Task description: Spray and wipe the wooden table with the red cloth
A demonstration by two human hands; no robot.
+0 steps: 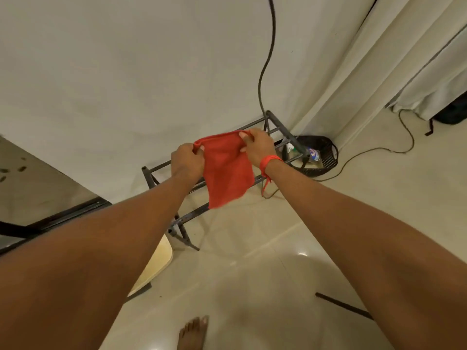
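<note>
A dark tabletop (30, 188) edges in at far left. The left hand (187, 161) and right hand (257, 147) each grip a top corner of the red cloth (227, 170) — it hangs over a metal rack (187, 218). A black basket (326, 157) sits behind, right.

Head-worn camera looks steeply down outstretched arms toward the floor (265, 248).

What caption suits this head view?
Both hands, left hand and right hand, hold a red cloth above a metal rack.
</note>
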